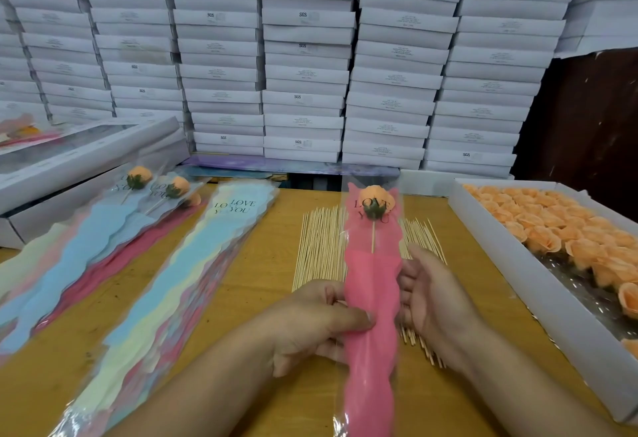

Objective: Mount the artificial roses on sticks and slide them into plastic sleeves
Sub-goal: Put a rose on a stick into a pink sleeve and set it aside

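My left hand [317, 322] grips a pink plastic sleeve [371, 305] printed "LOVE YOU", thumb pressed on its front. Inside it stands an orange rose [375, 200] on a thin stick [373, 238], bloom near the top. My right hand [431, 302] stays beside the sleeve's right edge, palm turned toward it, fingers relaxed. Loose wooden sticks [319, 250] lie spread on the table behind the sleeve. A white box [538, 274] on the right holds several orange roses [566, 233].
A stack of empty pastel sleeves [193, 274] lies left of centre. Further left, finished sleeved roses [145, 195] rest on more sleeves and flat grey boxes [86, 160]. White cartons [303, 57] are stacked in a wall behind the wooden table [276, 253].
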